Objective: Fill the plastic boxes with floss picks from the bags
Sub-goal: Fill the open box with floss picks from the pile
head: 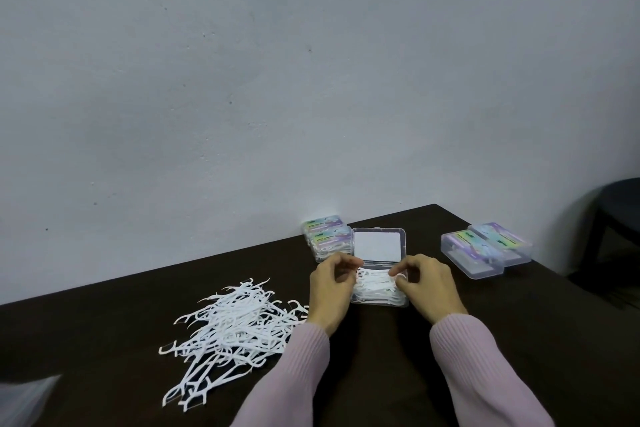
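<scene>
An open clear plastic box (pixel 378 302) lies on the dark table, its lid (pixel 377 246) tipped back with a white label inside. White floss picks (pixel 375 284) fill its base. My left hand (pixel 330 291) sits at the box's left side with curled fingers touching the picks. My right hand (pixel 427 283) is at the right side, thumb and fingers pinching the picks' ends. A loose heap of floss picks (pixel 228 326) spreads on the table to the left.
Two closed labelled boxes (pixel 323 236) are stacked behind the open box by the wall. Two more clear boxes (pixel 486 248) sit at the right. A clear plastic bag (pixel 24 395) shows at the bottom left. A dark stool (pixel 620 212) stands beyond the table's right edge.
</scene>
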Demonstrator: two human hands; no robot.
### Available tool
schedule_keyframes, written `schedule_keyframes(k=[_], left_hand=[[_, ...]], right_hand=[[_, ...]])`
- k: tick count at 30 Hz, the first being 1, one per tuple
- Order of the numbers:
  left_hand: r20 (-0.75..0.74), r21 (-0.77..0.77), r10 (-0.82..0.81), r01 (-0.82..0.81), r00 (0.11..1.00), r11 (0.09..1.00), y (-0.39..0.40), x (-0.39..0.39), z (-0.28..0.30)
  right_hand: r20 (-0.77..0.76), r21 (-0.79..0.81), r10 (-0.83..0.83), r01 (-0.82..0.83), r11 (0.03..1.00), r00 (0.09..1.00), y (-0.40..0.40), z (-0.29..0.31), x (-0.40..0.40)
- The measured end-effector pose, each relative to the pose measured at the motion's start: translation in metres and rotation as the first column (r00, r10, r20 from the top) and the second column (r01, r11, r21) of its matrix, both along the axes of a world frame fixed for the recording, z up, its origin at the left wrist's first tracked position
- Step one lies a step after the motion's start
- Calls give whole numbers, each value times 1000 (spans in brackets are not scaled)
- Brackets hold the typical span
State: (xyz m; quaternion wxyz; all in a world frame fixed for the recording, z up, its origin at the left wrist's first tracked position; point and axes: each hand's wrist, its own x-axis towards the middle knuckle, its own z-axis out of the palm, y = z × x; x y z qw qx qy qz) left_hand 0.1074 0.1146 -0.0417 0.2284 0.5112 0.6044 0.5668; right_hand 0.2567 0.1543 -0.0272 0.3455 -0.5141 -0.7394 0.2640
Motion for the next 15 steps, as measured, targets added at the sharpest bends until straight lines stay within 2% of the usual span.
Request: schedule_keyframes(k=[7,15], left_hand=[[-116,11,-24,26,993,1000,-17,-6,0],[-303,8,-25,29,953,1000,-63,-38,7]], right_hand=[[7,119,113,-113,986,994,-8,0,-10],[104,203,288,-304,931,952,-29,4,-43]])
